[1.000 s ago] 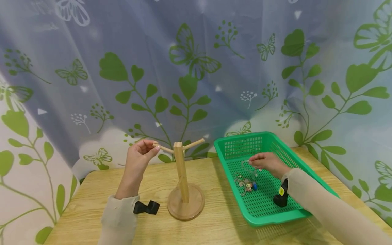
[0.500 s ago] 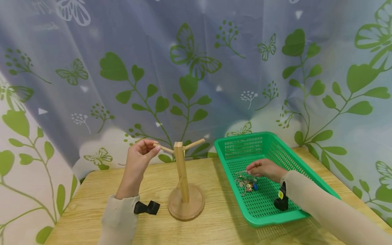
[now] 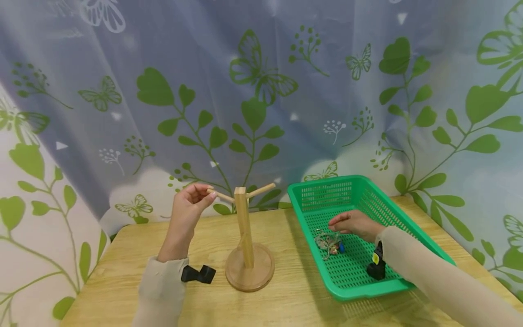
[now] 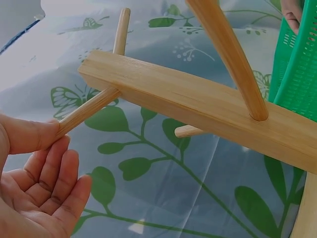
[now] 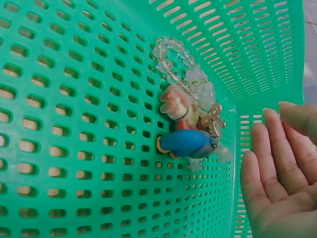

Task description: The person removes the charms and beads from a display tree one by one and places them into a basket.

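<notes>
My left hand [image 3: 189, 209] pinches the tip of a short wooden peg [image 4: 89, 110] between thumb and index finger. That peg sticks out near the top of a wooden stand [image 3: 244, 227], which rises from a round base on the table. My right hand [image 3: 355, 225] hovers inside the green basket [image 3: 369, 291], fingers nearly straight and holding nothing. Beside its fingertips, on the basket floor, lies a small heap. It includes a clear beaded bracelet [image 5: 173, 54], a blue-and-orange figurine charm [image 5: 185, 142] and a small metal flower-like charm [image 5: 213, 120].
The stand bears other pegs, one [image 3: 261, 190] pointing right and a thicker one [image 4: 233, 59] lower down. The wooden table [image 3: 188, 304] ends at a leaf-and-butterfly curtain [image 3: 196, 91] behind. Black camera mounts [image 3: 199, 274] sit on both wrists.
My right hand has lowered the clear beaded bracelet onto the heap in the basket and let go of it. The left hand keeps its pinch on the peg.
</notes>
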A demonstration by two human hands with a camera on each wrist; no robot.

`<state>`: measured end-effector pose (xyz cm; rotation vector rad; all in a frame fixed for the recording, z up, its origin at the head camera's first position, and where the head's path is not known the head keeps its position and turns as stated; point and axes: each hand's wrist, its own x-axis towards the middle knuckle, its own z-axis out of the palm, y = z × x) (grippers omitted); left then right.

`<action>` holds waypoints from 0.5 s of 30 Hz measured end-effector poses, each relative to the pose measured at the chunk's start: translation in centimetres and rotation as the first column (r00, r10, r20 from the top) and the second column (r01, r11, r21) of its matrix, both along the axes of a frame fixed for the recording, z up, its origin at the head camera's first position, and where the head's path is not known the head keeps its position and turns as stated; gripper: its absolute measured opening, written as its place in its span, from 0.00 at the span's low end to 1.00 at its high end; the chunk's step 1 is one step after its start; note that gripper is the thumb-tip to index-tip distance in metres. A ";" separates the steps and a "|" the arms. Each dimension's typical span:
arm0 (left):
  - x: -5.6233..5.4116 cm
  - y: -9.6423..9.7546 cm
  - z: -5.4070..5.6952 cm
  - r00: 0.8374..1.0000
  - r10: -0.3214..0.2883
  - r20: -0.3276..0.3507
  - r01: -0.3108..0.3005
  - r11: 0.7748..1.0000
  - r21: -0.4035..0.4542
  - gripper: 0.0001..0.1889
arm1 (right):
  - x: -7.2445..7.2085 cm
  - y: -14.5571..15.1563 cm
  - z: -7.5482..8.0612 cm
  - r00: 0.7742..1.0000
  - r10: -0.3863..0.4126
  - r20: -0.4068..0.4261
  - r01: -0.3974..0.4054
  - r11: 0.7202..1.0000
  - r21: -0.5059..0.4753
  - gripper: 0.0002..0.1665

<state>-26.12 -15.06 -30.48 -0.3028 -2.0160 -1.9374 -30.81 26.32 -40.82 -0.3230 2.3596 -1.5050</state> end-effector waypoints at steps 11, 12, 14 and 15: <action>-0.5 -0.5 -0.6 0.998 -0.049 -0.038 0.047 0.998 -0.039 0.07 | 0.2 0.5 1.4 1.000 -0.011 -0.014 0.011 1.000 -0.026 0.24; -0.5 -0.6 -0.6 0.997 -0.058 -0.041 0.055 0.997 -0.062 0.07 | 0.2 0.5 1.5 1.000 -0.016 -0.020 0.015 1.000 -0.026 0.24; -0.6 -0.9 -0.7 0.996 -0.071 -0.048 0.065 0.991 -0.120 0.09 | 0.2 0.7 2.0 0.999 -0.026 -0.035 0.025 0.999 -0.023 0.23; -0.6 -1.1 -0.7 0.996 -0.075 -0.048 0.067 0.987 -0.149 0.11 | 0.2 0.7 2.2 0.998 -0.030 -0.046 0.029 0.999 -0.022 0.23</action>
